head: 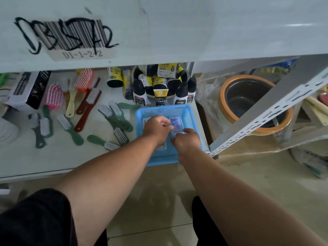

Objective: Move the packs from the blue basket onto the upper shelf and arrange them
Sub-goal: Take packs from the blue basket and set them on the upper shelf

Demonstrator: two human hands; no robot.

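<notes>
Both hands are reaching down into the blue basket. The left hand is curling its fingers over a pack, pinching its left edge, and the right hand is closing thumb and fingers on the near right corner of that same pack. The pack is lying flat, its long axis running near to far, tipped slightly to the right. Another clear pack is showing at the basket's far left, partly hidden under the left hand; a further one is peeking out beneath the left wrist, too covered to read.

The basket is sitting at the right end of the lower shelf, its near rim overhanging the shelf's front edge, its right wall close to the slotted steel upright. Bottles are crowding its far rim. Brushes are lying scattered to the left, the nearest just beside the basket. The upper shelf is jutting out overhead, its front edge above the bottles, its surface bare apart from a scribbled barcode label.
</notes>
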